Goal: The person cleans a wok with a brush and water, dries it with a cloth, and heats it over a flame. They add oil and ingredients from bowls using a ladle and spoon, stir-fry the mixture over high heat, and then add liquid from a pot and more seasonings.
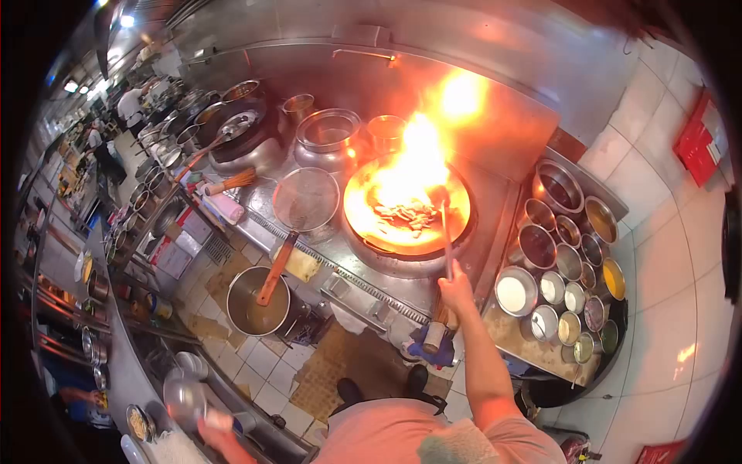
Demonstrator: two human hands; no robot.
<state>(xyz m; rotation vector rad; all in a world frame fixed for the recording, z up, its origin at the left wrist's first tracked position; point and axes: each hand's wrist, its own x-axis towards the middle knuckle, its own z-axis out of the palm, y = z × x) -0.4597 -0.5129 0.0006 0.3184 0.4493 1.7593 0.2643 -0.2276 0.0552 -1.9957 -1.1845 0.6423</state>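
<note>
My right hand (457,288) is closed around the long handle of a ladle (448,243), whose far end reaches into the wok (371,238). Large flames rise from the wok over pieces of food (410,216). At the lower left, my left hand (216,424) is blurred and appears to grip the edge of a shiny metal bowl (184,396). The bowl is tilted above the side counter; its contents cannot be made out.
Several sauce and seasoning bowls (516,292) stand at the right. A round strainer (306,199), a brush (232,182) and a second wok (239,127) are left of the flames. A pot (251,315) with a wooden-handled tool (276,271) across it stands lower. Distant people (130,104) work far left.
</note>
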